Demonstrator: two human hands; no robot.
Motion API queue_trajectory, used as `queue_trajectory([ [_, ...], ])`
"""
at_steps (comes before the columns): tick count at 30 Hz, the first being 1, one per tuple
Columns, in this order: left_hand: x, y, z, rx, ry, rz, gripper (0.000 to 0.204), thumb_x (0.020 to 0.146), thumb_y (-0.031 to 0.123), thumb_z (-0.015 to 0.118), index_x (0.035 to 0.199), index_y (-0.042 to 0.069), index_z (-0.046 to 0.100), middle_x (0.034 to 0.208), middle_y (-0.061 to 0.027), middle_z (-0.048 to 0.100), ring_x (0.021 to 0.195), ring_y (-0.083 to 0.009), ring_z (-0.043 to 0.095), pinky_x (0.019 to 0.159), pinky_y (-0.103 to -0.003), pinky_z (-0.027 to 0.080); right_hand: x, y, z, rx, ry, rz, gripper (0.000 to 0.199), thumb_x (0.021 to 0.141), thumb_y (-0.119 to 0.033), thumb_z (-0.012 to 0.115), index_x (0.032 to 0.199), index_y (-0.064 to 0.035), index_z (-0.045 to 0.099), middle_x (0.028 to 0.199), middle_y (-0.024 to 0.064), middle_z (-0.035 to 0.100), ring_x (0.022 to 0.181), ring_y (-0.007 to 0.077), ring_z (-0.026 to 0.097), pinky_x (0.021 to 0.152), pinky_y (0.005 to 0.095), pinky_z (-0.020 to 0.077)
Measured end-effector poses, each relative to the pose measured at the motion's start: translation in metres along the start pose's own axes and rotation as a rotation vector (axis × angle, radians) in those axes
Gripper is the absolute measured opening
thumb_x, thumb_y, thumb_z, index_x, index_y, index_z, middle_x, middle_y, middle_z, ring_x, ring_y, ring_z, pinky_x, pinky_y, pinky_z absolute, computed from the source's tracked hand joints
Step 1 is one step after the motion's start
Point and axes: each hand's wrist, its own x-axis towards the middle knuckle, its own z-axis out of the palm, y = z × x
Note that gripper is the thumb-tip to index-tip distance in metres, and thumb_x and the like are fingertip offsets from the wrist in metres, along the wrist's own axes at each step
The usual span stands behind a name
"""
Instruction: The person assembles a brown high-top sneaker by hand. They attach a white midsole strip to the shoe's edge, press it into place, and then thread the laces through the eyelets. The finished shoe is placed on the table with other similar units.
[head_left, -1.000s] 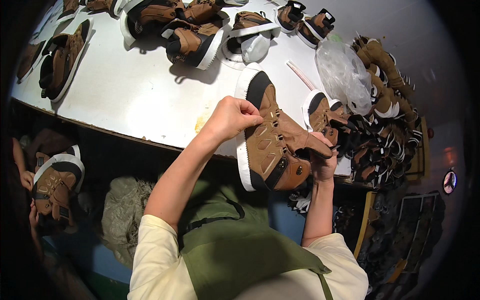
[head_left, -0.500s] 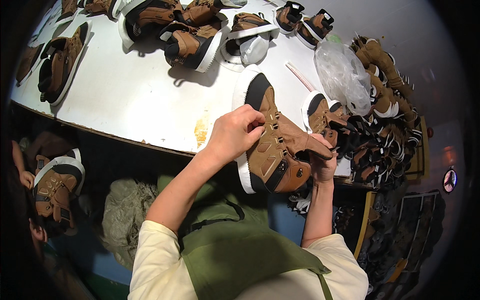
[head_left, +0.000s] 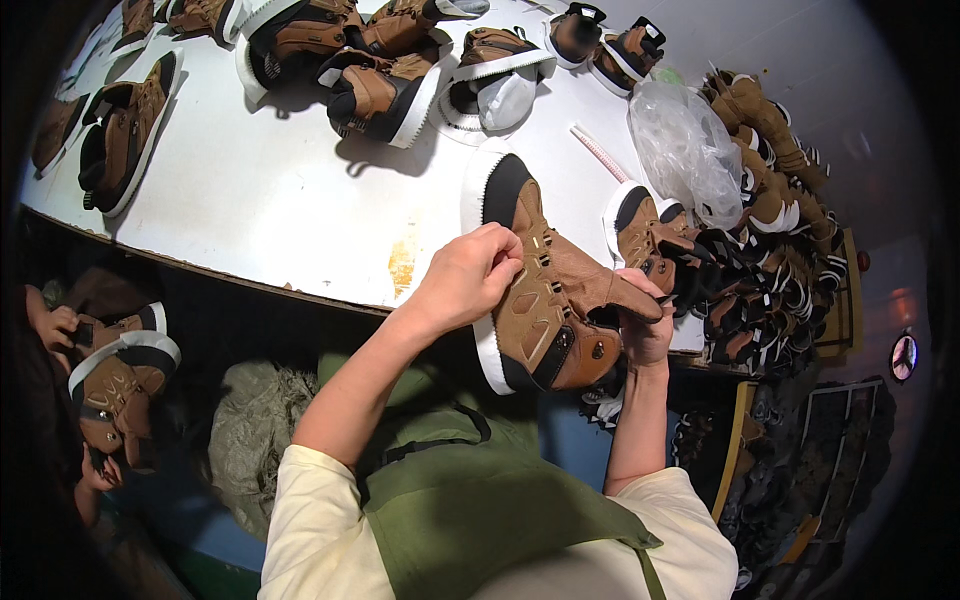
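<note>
A brown boot [head_left: 545,290] with a black toe cap and white sole lies on its side at the near edge of the white table [head_left: 270,200]. My left hand [head_left: 465,275] pinches at the boot's eyelet row near the toe end, fingers closed on it. At the ankle end, my right hand [head_left: 645,325] grips the boot's collar and tongue from below. Beside it to the right a second matching boot [head_left: 640,225] rests on the table.
Several more brown boots [head_left: 380,85] lie across the far table. A clear plastic bag [head_left: 685,150] and a pile of boots [head_left: 770,200] sit at the right. At the left another person's hands [head_left: 55,325] hold a boot [head_left: 115,385]. A pink stick [head_left: 597,152] lies mid-table.
My left hand has slid from the boot's ankle area toward the toe along the eyelets. The boot has tilted slightly; my right hand keeps its grip.
</note>
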Motion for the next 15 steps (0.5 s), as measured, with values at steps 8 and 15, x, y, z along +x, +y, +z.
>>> queue_trajectory([
  [8, 0.001, -0.008, -0.009, -0.114, -0.160, -0.165, 0.014, 0.088, 0.013, 0.057, 0.087, -0.001, 0.057, 0.073, -0.0088, 0.057, 0.066, -0.0189, 0.054, 0.064, -0.032, 0.046, 0.006, -0.001, -0.002, -0.005, -0.053, 0.056, 0.031, 0.076, -0.008, 0.058, 0.101, 0.0068, 0.067, 0.103, 0.0117, 0.064, 0.081, 0.0143, 0.061, 0.068, 0.0219, 0.0474],
  [15, 0.001, -0.024, -0.007, -0.260, -0.228, -0.314, 0.012, 0.091, 0.012, 0.056, 0.091, 0.000, 0.057, 0.077, 0.0030, 0.053, 0.072, -0.0064, 0.045, 0.067, -0.023, 0.041, 0.014, 0.011, -0.007, 0.146, -0.013, 0.241, 0.039, 0.070, -0.005, 0.054, 0.105, 0.0096, 0.063, 0.103, 0.0132, 0.065, 0.094, 0.0234, 0.063, 0.085, 0.0323, 0.0510],
])
